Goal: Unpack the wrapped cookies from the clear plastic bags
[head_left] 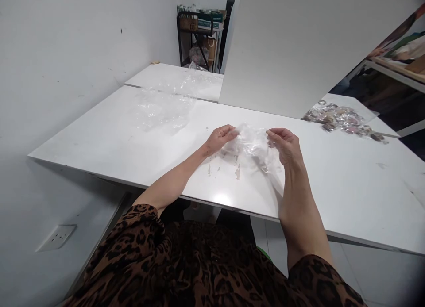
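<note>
White desk [338,178] by pale wall [83,46]. Crumpled clear plastic [250,141] over desk between left hand [219,139] and right hand [287,144], fingers of both pinching it. Loose film [166,110] farther left; wrapped pieces [345,119] at right.

No text legible; marks on brown box [188,24] and green box [217,17], far rack [180,46], too small.

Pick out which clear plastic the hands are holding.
The crumpled piece between the left hand and right hand. The clear plastic heap at left and the clear-wrapped items at right lie on the table, touched by neither.
</note>
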Motion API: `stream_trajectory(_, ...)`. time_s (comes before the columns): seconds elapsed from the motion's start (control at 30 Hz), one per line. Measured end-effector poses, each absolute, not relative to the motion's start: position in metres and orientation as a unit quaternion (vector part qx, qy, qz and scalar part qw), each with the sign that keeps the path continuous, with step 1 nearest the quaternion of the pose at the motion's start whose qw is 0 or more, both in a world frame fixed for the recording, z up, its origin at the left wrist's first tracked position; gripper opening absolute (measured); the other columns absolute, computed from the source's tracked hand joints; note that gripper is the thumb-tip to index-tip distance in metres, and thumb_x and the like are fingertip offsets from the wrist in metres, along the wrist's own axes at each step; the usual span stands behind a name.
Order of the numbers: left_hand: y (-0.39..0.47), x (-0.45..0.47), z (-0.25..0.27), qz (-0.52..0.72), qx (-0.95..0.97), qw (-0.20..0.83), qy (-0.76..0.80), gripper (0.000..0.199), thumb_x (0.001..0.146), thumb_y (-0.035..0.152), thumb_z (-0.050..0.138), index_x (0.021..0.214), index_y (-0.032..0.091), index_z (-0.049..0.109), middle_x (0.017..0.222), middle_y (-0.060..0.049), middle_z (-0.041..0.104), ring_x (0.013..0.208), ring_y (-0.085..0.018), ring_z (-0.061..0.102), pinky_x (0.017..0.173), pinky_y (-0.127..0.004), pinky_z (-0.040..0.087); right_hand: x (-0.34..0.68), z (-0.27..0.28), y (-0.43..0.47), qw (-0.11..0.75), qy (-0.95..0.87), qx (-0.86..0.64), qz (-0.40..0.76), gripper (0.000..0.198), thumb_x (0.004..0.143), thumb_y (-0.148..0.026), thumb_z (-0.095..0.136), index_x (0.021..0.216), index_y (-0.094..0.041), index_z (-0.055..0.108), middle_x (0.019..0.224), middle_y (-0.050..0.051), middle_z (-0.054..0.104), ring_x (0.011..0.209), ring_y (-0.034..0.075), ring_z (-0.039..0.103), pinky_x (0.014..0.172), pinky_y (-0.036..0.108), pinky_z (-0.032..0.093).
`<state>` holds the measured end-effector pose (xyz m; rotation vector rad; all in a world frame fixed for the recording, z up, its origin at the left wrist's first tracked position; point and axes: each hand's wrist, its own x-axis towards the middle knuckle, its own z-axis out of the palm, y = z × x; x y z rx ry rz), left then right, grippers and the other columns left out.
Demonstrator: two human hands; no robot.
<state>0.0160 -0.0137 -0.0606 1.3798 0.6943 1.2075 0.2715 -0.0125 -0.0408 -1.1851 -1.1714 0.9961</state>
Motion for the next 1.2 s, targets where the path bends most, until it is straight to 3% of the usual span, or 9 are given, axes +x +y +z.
stream_trajectory(0.2,-0.038,0.027,-0.052,0.347,0.785,0.47,0.207,0.013,0.085,0.03,0.071,0.093,0.022,0.076,0.102,-0.007,0.074,0.095,-0.02,0.063,0.094,-0.037,0.045,0.288,-0.041,-0.011,0.559,-0.484,-0.539,0.403,0.029,0.068,-0.041,0.086,0.086,-0.022,0.072,0.079,0.003,0.069,0.072,0.014,0.061,0.062,0.027,0.046)
stream_trajectory(0.37,-0.068,0.037,-0.041,0.195,0.892,0.372,0.169,0.01,0.081,0.021,0.072,0.087,0.028,0.077,0.099,-0.003,0.076,0.1,-0.025,0.062,0.107,-0.045,0.036,0.286,-0.035,-0.023,0.378,-0.614,-0.547,0.426,0.048,0.066,-0.044,0.094,0.106,-0.024,0.077,0.099,0.005,0.073,0.092,0.02,0.063,0.081,0.034,0.05)
stream_trajectory(0.43,-0.074,0.039,-0.039,0.192,0.898,0.362,0.161,0.011,0.079,0.019,0.073,0.084,0.028,0.076,0.096,-0.003,0.076,0.097,-0.025,0.061,0.106,-0.044,0.035,0.28,-0.036,-0.026,0.299,-0.64,-0.547,0.449,0.055,0.059,-0.039,0.099,0.107,-0.024,0.078,0.094,0.005,0.072,0.086,0.02,0.062,0.078,0.034,0.049)
stream_trajectory(0.53,-0.074,0.038,-0.04,0.195,0.905,0.343,0.162,0.015,0.077,0.015,0.071,0.082,0.028,0.075,0.097,-0.003,0.076,0.099,-0.025,0.062,0.105,-0.044,0.034,0.271,-0.04,-0.025,0.254,-0.637,-0.558,0.467,0.04,0.06,-0.038,0.098,0.088,-0.019,0.077,0.073,0.002,0.065,0.067,0.015,0.054,0.064,0.031,0.043)
stream_trajectory(0.63,-0.073,0.029,-0.046,0.194,0.921,0.285,0.179,0.018,0.078,0.01,0.069,0.083,0.026,0.075,0.108,-0.006,0.076,0.115,-0.03,0.061,0.108,-0.049,0.032,0.269,-0.046,-0.017,0.322,-0.601,-0.575,0.451,0.028,0.067,-0.035,0.092,0.07,-0.017,0.07,0.06,0.001,0.06,0.058,0.011,0.048,0.056,0.028,0.037)
stream_trajectory(0.77,-0.08,0.004,-0.06,0.198,0.928,0.198,0.248,0.022,0.083,0.007,0.065,0.088,0.024,0.076,0.136,-0.009,0.069,0.139,-0.036,0.051,0.115,-0.057,0.027,0.277,-0.055,-0.007,0.417,-0.539,-0.595,0.426,0.024,0.068,-0.026,0.088,0.064,-0.017,0.066,0.054,-0.001,0.055,0.05,0.01,0.043,0.049,0.026,0.032)
stream_trajectory(1.0,-0.111,-0.027,-0.081,0.181,0.915,0.16,0.323,0.028,0.091,0.01,0.058,0.108,0.025,0.075,0.154,-0.012,0.056,0.14,-0.032,0.052,0.113,-0.056,0.04,0.284,-0.072,0.003,0.392,-0.53,-0.625,0.418,0.029,0.067,-0.029,0.09,0.062,-0.018,0.064,0.05,-0.001,0.052,0.049,0.01,0.042,0.048,0.027,0.033)
stream_trajectory(1.1,-0.119,-0.029,-0.093,0.224,0.907,0.136,0.33,0.029,0.093,0.011,0.056,0.111,0.023,0.076,0.155,-0.016,0.051,0.132,-0.032,0.058,0.108,-0.055,0.047,0.287,-0.065,-0.001,0.448,-0.559,-0.602,0.354,0.03,0.074,-0.042,0.086,0.072,-0.018,0.068,0.066,0.003,0.063,0.064,0.015,0.054,0.061,0.031,0.046)
stream_trajectory(1.2,-0.121,-0.03,-0.106,0.274,0.89,0.136,0.337,0.027,0.095,0.013,0.056,0.11,0.021,0.077,0.149,-0.018,0.053,0.124,-0.029,0.061,0.102,-0.051,0.054,0.282,-0.049,-0.02,0.507,-0.638,-0.509,0.278,0.039,0.081,-0.058,0.08,0.1,-0.024,0.075,0.111,0.008,0.074,0.105,0.025,0.064,0.091,0.042,0.054)
